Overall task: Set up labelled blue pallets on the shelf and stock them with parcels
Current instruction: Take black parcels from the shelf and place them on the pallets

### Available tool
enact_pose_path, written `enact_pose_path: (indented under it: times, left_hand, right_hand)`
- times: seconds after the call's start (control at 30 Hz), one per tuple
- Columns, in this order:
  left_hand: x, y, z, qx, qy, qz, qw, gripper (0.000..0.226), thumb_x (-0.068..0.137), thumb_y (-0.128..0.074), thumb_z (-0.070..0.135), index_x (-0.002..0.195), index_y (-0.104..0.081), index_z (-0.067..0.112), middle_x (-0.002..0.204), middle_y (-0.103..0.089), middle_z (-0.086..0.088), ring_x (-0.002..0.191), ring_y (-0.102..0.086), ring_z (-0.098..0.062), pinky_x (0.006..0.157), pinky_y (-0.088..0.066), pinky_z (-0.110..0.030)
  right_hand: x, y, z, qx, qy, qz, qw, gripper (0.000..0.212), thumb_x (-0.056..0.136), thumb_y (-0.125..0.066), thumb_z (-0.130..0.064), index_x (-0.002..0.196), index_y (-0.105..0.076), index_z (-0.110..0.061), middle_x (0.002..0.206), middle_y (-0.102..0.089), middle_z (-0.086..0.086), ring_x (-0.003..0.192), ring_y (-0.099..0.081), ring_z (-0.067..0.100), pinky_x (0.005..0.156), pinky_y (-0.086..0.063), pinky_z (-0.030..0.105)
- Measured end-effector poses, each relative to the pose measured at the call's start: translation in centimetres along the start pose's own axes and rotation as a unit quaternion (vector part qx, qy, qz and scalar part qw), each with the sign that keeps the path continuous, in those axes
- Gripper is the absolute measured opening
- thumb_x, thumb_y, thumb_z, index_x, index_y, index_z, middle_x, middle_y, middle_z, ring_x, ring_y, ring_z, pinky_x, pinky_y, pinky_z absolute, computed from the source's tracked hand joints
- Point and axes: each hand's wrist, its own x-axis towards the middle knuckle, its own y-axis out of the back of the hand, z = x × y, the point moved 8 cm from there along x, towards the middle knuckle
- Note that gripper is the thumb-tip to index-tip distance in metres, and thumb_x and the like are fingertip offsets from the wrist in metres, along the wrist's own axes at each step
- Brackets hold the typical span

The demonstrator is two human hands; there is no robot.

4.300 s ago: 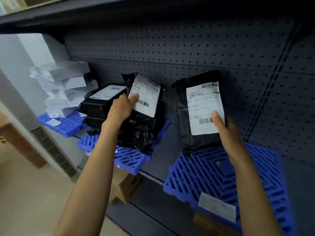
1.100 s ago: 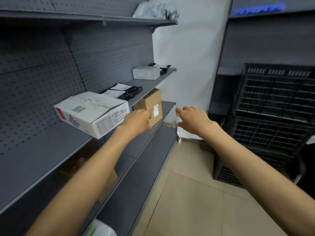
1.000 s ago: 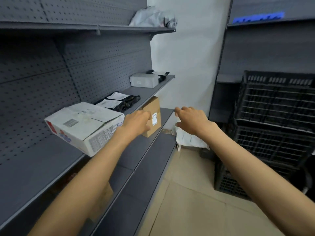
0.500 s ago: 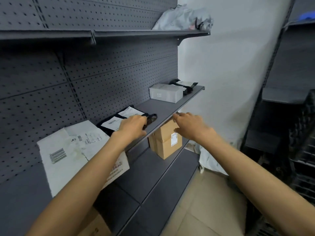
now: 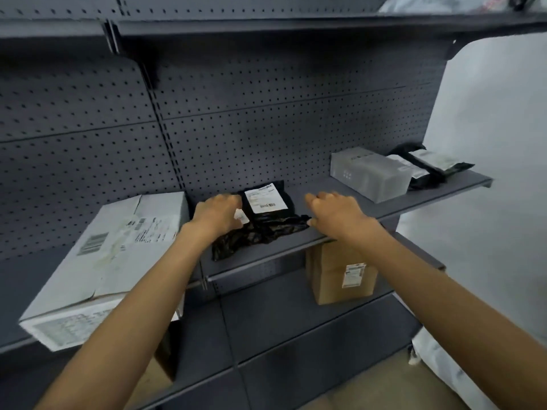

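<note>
Two black plastic parcels lie side by side on the grey middle shelf [image 5: 393, 207]. The right one [image 5: 268, 199] shows a white barcode label, and its crumpled loose end [image 5: 257, 235] trails toward the shelf edge. My left hand [image 5: 217, 214] is curled over the left parcel and hides most of it; only a corner of its label peeks out. My right hand [image 5: 334, 211] hovers just right of the parcels with loosely curled fingers, its thumb at the crumpled plastic. No blue pallet is in view.
A large white carton [image 5: 118, 250] overhangs the shelf edge on the left. A grey box [image 5: 370, 173] and more black parcels [image 5: 429, 165] sit further right. A brown box [image 5: 340, 273] stands on the shelf below. A white bag [image 5: 444, 368] lies on the floor.
I turned away from the blue pallets and moved along the shelving. Both hands have reached forward onto the black parcels, the left one now covering the left parcel.
</note>
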Motion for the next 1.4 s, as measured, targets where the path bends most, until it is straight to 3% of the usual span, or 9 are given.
enact_pose_path:
  times: [0.37,0.5,0.67,0.8,0.97,1.1,1.23,1.3,1.4]
  left_hand:
    - [2.8,-3.8,-0.9,0.048,0.112,-0.024,0.992,0.053,0.089,-0.069,0.028,0.134,-0.045,0.014,0.132,-0.051,-0.007,0.118,-0.053,-0.032,0.084,-0.048,-0.044]
    - [4.8,-5.8,-2.1,0.044,0.136,-0.052,0.988,0.067,0.087,-0.071,0.036,0.141,-0.038,0.015,0.137,-0.048,-0.006,0.124,-0.049,-0.032,0.089,-0.047,-0.045]
    - [7.2,-6.5,-4.7,-0.009,0.158,-0.091,0.983,0.084,0.079,-0.074,0.051,0.147,-0.033,0.021,0.144,-0.043,-0.003,0.131,-0.044,-0.030,0.098,-0.043,-0.047]
    - [8.4,-7.0,-6.8,-0.024,0.202,-0.103,0.974,0.079,0.085,-0.054,0.067,0.144,-0.036,0.017,0.145,-0.042,-0.010,0.129,-0.047,-0.034,0.097,-0.043,-0.046]
    - [7.3,-9.8,-7.4,-0.008,0.287,-0.146,0.947,0.088,0.089,-0.023,0.076,0.155,-0.011,0.018,0.138,-0.051,-0.015,0.120,-0.056,-0.033,0.089,-0.045,-0.040]
    - [7.4,-9.8,-6.7,-0.052,0.295,-0.128,0.945,0.083,0.093,-0.024,0.072,0.155,-0.010,0.018,0.133,-0.055,-0.019,0.118,-0.056,-0.035,0.089,-0.045,-0.041]
    - [6.6,-10.0,-5.8,-0.187,0.320,-0.059,0.927,0.081,0.092,-0.043,0.065,0.154,-0.015,0.020,0.139,-0.046,-0.024,0.124,-0.049,-0.042,0.097,-0.043,-0.047]
    - [6.1,-9.2,-4.7,-0.242,0.312,0.017,0.919,0.074,0.092,-0.053,0.056,0.152,-0.023,0.025,0.138,-0.042,-0.021,0.124,-0.047,-0.042,0.098,-0.041,-0.045]
    - [5.8,-7.3,-2.5,-0.286,0.287,0.130,0.905,0.059,0.093,-0.061,0.038,0.145,-0.036,0.029,0.140,-0.039,-0.012,0.122,-0.047,-0.035,0.096,-0.042,-0.043]
  right_hand:
    - [6.4,-6.0,0.5,0.011,0.106,-0.038,0.994,0.048,0.098,-0.053,-0.034,0.138,-0.038,-0.012,0.125,-0.054,0.012,0.114,-0.054,0.032,0.081,-0.044,0.039]
    - [10.6,-8.1,-0.1,0.016,0.123,-0.053,0.991,0.049,0.098,-0.054,-0.033,0.139,-0.037,-0.013,0.124,-0.054,0.011,0.113,-0.054,0.031,0.079,-0.043,0.038]
    - [15.5,-8.4,-0.8,0.032,0.130,-0.048,0.990,0.044,0.103,-0.040,-0.035,0.140,-0.036,-0.012,0.127,-0.053,0.012,0.112,-0.054,0.032,0.079,-0.040,0.039]
    - [18.8,-9.5,-0.1,0.027,0.097,-0.067,0.993,0.054,0.102,-0.032,-0.050,0.136,-0.045,-0.011,0.129,-0.054,0.012,0.117,-0.052,0.030,0.087,-0.040,0.039]
    - [20.7,-14.5,0.3,0.114,0.068,-0.149,0.980,0.072,0.096,-0.024,-0.065,0.141,-0.046,-0.014,0.142,-0.044,0.014,0.130,-0.042,0.032,0.103,-0.039,0.045]
    - [21.9,-15.8,-1.4,0.185,0.091,-0.178,0.962,0.069,0.095,-0.029,-0.064,0.147,-0.038,-0.021,0.145,-0.041,0.014,0.133,-0.037,0.034,0.108,-0.034,0.046]
    - [22.3,-15.0,-1.5,0.305,0.058,-0.154,0.938,0.069,0.093,-0.045,-0.058,0.146,-0.034,-0.015,0.148,-0.034,0.015,0.135,-0.035,0.037,0.108,-0.034,0.046]
    - [21.9,-13.9,-1.6,0.434,0.044,-0.122,0.891,0.074,0.090,-0.056,-0.051,0.150,-0.025,-0.019,0.152,-0.027,0.014,0.137,-0.034,0.035,0.110,-0.035,0.046]
    - [20.8,-12.3,-2.2,0.541,0.074,-0.101,0.832,0.076,0.088,-0.060,-0.042,0.149,-0.016,-0.035,0.145,-0.045,0.007,0.128,-0.048,0.029,0.103,-0.045,0.048]
